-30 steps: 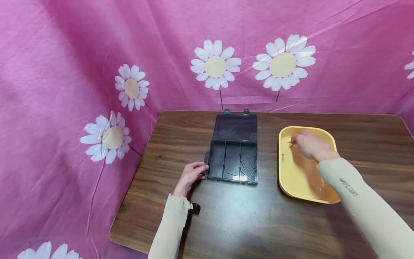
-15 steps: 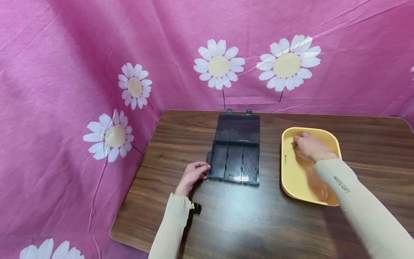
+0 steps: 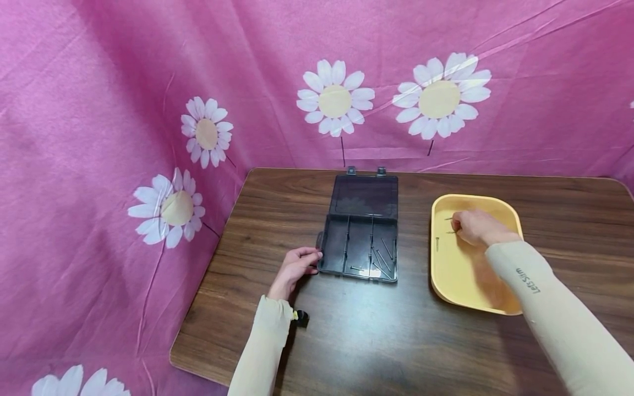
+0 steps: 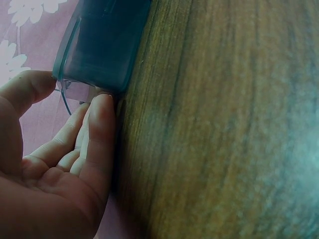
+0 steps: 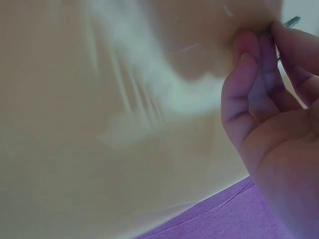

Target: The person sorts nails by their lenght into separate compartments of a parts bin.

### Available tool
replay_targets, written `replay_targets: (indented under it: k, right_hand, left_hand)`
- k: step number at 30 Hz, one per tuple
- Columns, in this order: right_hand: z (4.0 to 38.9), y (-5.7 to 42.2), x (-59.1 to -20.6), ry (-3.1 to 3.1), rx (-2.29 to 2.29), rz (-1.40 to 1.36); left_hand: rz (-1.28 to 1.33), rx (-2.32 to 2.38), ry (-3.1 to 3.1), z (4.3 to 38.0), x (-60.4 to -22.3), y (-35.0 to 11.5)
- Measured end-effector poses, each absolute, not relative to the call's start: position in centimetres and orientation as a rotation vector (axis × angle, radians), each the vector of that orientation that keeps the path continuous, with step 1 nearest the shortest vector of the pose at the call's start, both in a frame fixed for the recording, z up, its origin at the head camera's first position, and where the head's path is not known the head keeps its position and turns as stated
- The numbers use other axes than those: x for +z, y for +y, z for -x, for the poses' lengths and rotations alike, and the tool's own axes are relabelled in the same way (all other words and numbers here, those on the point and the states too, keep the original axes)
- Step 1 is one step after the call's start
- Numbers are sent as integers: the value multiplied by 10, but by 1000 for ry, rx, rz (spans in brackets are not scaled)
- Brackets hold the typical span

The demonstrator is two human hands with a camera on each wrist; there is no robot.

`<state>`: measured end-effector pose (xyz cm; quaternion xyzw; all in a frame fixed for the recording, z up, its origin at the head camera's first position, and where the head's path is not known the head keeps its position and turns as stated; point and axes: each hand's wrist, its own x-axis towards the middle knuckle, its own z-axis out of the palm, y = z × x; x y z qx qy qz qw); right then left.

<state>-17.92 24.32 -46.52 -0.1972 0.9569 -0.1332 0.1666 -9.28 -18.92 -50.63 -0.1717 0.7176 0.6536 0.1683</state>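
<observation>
A dark see-through compartment box [image 3: 359,245] lies with its lid up on the wooden table. My left hand [image 3: 294,268] pinches its left front corner, the thumb [image 4: 35,87] on the upper edge and fingers lower against the side. Several screws [image 3: 381,258] lie in the box's right compartment, and one short screw [image 3: 356,268] in the middle one. Inside the yellow tray [image 3: 446,294], my right hand [image 3: 477,226] has its thumb and fingertips together on a screw [image 5: 293,22], whose threaded end sticks out. Another screw [image 3: 437,243] lies by the tray's left wall.
The tray stands right of the box, with a strip of table [image 3: 413,231] between them. The lid [image 3: 365,195] leans back toward the pink flowered cloth [image 3: 267,82] behind the table. A black and yellow band [image 3: 299,317] is on the left wrist.
My right hand has shifted slightly within the tray, and screw ends show more clearly beside its fingertips. The left hand keeps its hold on the box. The head view has turned a little.
</observation>
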Motion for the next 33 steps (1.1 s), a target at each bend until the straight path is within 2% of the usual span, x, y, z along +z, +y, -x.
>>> replay_targets:
  k: [26,33]
  right_hand:
    - [176,242,-468,2667,-381,624]
    - [176,242,-467,2631,-405,537]
  left_hand:
    - [503,1864,2036,95,-508,-190]
    - [490,1849,2044,94,-511,-191]
